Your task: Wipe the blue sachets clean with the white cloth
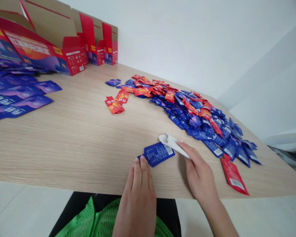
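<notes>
A blue pouch (pixel 159 154) lies flat near the table's front edge, its printed side with a barcode facing up. My left hand (pixel 139 187) presses its outstretched fingertips on the pouch's narrow spout end. In my right hand (pixel 199 172) is a folded white tissue (pixel 173 144), gripped between fingers and thumb. The tissue's front end is over the pouch's upper right edge; whether it touches the pouch I cannot tell. To the right of my right hand lies a single red pouch (pixel 234 174).
A large heap of blue and red pouches (pixel 182 112) spreads along the back right. Two orange-red pouches (pixel 114 105) lie apart from it. Overlapping blue pouches (pixel 22 92) are stacked at left, before open red cardboard boxes (pixel 43 51). A white wall (pixel 187 39) stands behind the table.
</notes>
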The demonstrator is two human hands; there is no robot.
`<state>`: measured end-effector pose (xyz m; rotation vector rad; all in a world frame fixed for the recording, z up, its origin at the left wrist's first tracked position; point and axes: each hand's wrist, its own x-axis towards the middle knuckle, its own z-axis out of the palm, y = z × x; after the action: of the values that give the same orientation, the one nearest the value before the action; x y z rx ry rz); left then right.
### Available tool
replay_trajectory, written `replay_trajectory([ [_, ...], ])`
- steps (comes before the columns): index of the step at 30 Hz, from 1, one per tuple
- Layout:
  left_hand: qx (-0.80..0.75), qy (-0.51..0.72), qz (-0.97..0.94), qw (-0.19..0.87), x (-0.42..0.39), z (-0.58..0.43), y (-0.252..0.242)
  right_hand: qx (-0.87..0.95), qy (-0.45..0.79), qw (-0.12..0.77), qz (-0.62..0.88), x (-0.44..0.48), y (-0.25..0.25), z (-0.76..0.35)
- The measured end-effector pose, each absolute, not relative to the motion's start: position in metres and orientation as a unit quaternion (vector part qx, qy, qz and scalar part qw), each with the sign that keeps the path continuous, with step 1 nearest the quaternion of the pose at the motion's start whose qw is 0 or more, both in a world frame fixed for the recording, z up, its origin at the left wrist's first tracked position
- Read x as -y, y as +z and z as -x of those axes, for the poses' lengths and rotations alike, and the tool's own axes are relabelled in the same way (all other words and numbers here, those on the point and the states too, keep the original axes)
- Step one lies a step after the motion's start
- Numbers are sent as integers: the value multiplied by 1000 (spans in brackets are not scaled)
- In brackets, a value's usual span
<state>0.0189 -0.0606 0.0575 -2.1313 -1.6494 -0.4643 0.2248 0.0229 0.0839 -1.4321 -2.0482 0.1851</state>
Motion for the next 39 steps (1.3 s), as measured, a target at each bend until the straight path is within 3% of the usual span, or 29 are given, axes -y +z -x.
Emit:
replay_trajectory([
  [6, 591, -142, 769, 199, 59, -18, 57, 874, 110, 254, 399, -11, 84, -175],
  [12, 582, -173, 768, 205, 61, -15, 51, 789, 33, 240, 565, -38, 74, -239],
  [15, 583, -187, 763, 210, 61, -16, 52, 765, 28, 266, 586, -35, 82, -244],
  [18, 583, -182, 761, 216, 58, -19, 56, 808, 68, 307, 497, -19, 89, -210],
  [22, 590, -152, 763, 215, 56, -19, 60, 870, 99, 266, 404, -7, 86, -167],
  [32, 585, -173, 769, 192, 59, -16, 44, 770, 40, 274, 575, -25, 71, -232],
  [39, 580, -179, 773, 187, 61, -11, 39, 767, 91, 350, 530, -9, 86, -204],
])
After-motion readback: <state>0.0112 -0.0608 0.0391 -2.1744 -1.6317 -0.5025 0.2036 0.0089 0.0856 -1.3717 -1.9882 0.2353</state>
